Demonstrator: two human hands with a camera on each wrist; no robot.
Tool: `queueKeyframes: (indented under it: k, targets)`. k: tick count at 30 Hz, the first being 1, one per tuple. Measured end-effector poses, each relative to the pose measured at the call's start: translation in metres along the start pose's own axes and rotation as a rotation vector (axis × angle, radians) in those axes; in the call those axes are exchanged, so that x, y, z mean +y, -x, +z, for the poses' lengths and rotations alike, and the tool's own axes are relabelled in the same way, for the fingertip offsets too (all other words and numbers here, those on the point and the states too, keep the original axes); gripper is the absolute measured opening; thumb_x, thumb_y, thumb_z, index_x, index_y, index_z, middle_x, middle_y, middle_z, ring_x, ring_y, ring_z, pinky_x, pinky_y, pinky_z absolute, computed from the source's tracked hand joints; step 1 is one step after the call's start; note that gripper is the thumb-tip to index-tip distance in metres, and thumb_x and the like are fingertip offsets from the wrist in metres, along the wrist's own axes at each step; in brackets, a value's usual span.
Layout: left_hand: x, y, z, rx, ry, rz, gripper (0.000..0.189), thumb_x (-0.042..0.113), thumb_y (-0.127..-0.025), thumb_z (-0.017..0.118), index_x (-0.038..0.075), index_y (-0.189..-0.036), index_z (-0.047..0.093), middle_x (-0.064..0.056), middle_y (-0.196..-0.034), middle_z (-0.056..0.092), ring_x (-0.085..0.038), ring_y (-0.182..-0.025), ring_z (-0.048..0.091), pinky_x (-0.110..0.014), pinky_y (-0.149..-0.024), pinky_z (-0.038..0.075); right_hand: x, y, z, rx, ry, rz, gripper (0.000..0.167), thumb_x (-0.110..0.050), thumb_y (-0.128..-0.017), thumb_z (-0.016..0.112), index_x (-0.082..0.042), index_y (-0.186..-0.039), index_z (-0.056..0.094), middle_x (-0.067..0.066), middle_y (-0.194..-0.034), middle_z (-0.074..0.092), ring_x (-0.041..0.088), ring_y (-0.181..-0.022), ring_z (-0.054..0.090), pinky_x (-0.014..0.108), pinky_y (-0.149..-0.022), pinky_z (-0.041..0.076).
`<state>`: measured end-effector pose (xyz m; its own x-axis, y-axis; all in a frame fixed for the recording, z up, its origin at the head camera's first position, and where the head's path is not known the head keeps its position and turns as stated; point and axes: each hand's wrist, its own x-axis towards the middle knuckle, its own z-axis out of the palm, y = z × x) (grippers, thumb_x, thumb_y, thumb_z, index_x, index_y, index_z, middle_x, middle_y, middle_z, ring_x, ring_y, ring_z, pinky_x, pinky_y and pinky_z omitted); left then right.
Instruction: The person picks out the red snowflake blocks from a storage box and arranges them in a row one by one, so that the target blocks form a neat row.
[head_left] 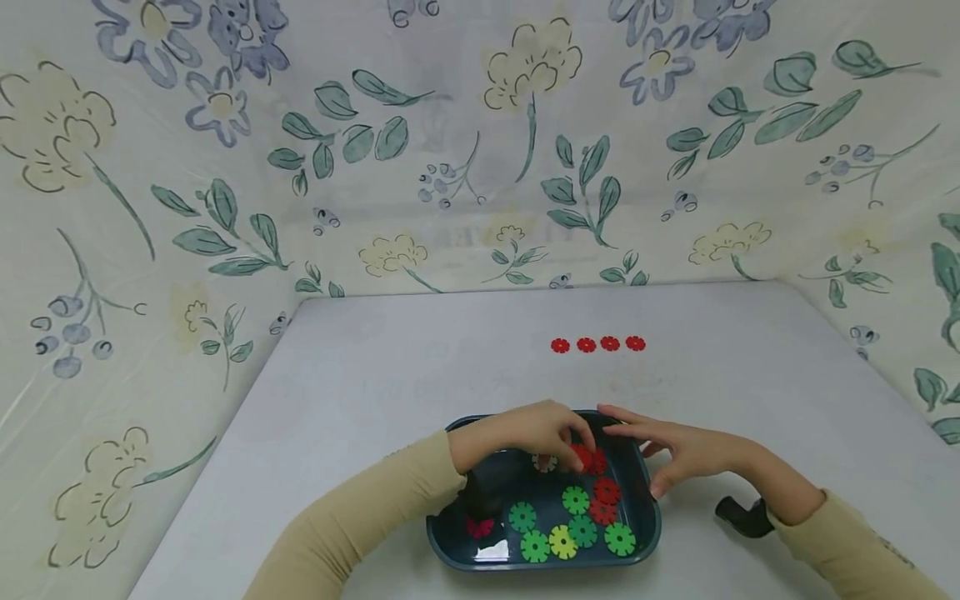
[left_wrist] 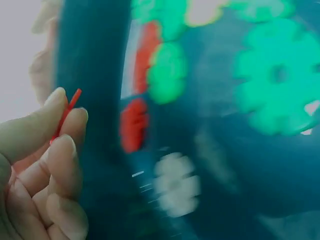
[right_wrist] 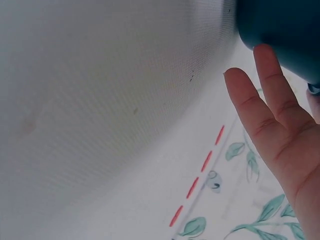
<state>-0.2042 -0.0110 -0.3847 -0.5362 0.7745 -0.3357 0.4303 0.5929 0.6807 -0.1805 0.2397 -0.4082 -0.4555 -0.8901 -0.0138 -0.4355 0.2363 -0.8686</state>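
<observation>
Over the tray (head_left: pixel 446 529), the left hand (head_left: pixel 551 429) pinches a thin red disc (left_wrist: pixel 67 114) that could drop among the loose discs (head_left: pixel 582 531) should its grip slacken, while the right hand (head_left: pixel 690 450), spread and apparently empty, could jolt the tray's right rim if it shifts.

- No word, brand or number can be read with certainty in the three views.
- Floral cloth (head_left: pixel 465 279): in the head view, faint grey lettering (head_left: pixel 463 237) shows low on its upright middle part, around the small yellow flower sprig (head_left: pixel 513 254); it resembles capitals, too pale to make out.
- Right sleeve (head_left: pixel 847 533): small dark marks (head_left: pixel 896 552) sit on the fabric; whether they are print cannot be told.
</observation>
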Motion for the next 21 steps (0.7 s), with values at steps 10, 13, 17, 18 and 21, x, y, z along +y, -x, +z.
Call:
queueKeyframes:
  k: [10, 13, 17, 18, 21]
  targets:
    - [0.011, 0.01, -0.068, 0.292, 0.213, 0.001, 0.033, 0.02, -0.087, 0.063, 0.011, -0.118, 0.058, -0.002, -0.078, 0.068, -0.024, -0.055, 0.062, -0.024, -0.05, 0.045, 0.0, 0.0, 0.0, 0.004, 0.001, 0.03, 0.078, -0.024, -0.08, 0.068, 0.001, -0.141, 0.026, -0.01, -0.153, 0.006, -0.012, -0.127, 0.017, 0.037, -0.086, 0.045]
    - [0.012, 0.009, -0.083, 0.349, 0.263, -0.03, 0.034, 0.021, -0.087, 0.062, 0.012, -0.119, 0.057, -0.004, -0.082, 0.069, -0.02, -0.054, 0.061, -0.023, -0.049, 0.044, 0.001, -0.001, -0.001, 0.007, -0.007, 0.035, 0.079, -0.024, -0.079, 0.068, 0.001, -0.141, 0.026, -0.006, -0.153, 0.006, -0.01, -0.127, 0.017, 0.037, -0.086, 0.045]
    - [0.009, 0.004, -0.097, 0.405, 0.287, -0.081, 0.036, 0.021, -0.087, 0.063, 0.013, -0.121, 0.056, -0.007, -0.087, 0.069, -0.02, -0.055, 0.061, -0.022, -0.05, 0.044, 0.002, -0.001, -0.001, 0.011, -0.011, 0.037, 0.079, -0.025, -0.079, 0.068, 0.001, -0.141, 0.026, 0.001, -0.154, 0.007, -0.01, -0.127, 0.017, 0.036, -0.086, 0.045]
    - [0.008, 0.003, -0.099, 0.418, 0.293, -0.092, 0.036, 0.021, -0.087, 0.062, 0.013, -0.121, 0.055, -0.007, -0.089, 0.069, -0.021, -0.057, 0.062, -0.022, -0.05, 0.043, 0.002, -0.001, -0.001, 0.012, -0.011, 0.037, 0.079, -0.024, -0.079, 0.068, 0.001, -0.141, 0.026, 0.001, -0.154, 0.007, -0.01, -0.127, 0.017, 0.036, -0.086, 0.045]
    - [0.001, -0.005, -0.105, 0.455, 0.333, -0.127, 0.038, 0.021, -0.087, 0.062, 0.013, -0.123, 0.054, -0.006, -0.092, 0.069, -0.026, -0.063, 0.064, -0.021, -0.048, 0.041, 0.002, -0.001, -0.001, 0.012, -0.011, 0.041, 0.079, -0.025, -0.079, 0.068, 0.001, -0.141, 0.026, -0.004, -0.153, 0.007, -0.01, -0.127, 0.017, 0.037, -0.086, 0.045]
